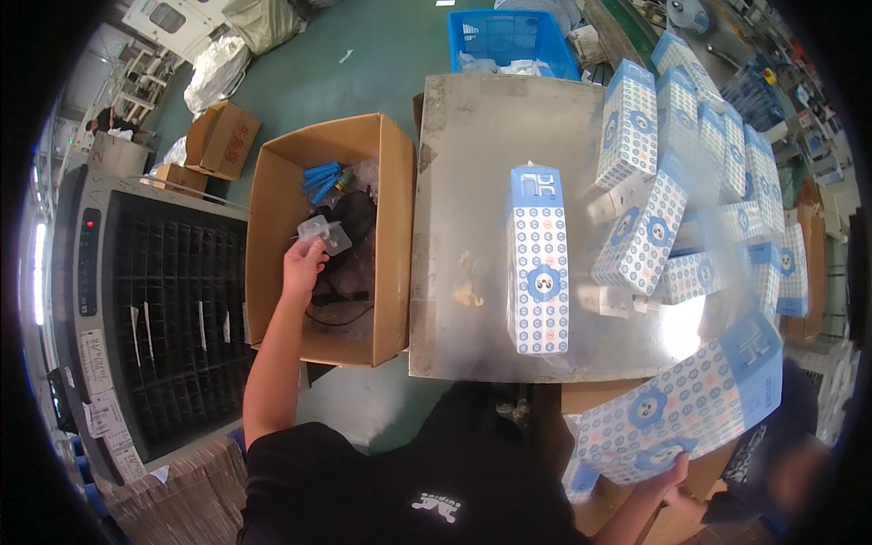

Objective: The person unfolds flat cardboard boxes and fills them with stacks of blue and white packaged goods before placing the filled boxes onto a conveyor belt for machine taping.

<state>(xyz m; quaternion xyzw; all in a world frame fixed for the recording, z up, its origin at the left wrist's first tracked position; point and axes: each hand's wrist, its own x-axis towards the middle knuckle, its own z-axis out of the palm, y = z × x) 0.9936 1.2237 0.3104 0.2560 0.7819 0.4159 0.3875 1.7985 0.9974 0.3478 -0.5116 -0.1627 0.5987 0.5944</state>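
Note:
Over the open cardboard box (392,263), my left hand (305,265) pinches a translucent plastic piece (325,235) with its fingertips. Below that piece lie blue cylinders (320,182), a black object (356,218) and a dark cable. At the lower right, my right hand (668,477) grips a blue and white patterned carton (677,409) by its near edge, holding it tilted. A similar carton (542,263) lies alone on the metal table (468,182).
Several patterned cartons (629,127) crowd the table's right side. A blue basket (513,27) with white bags stands beyond the table. A co-worker's hand (688,505) and dark sleeve (731,500) are close to my right hand. A black-grilled machine (182,318) stands at left.

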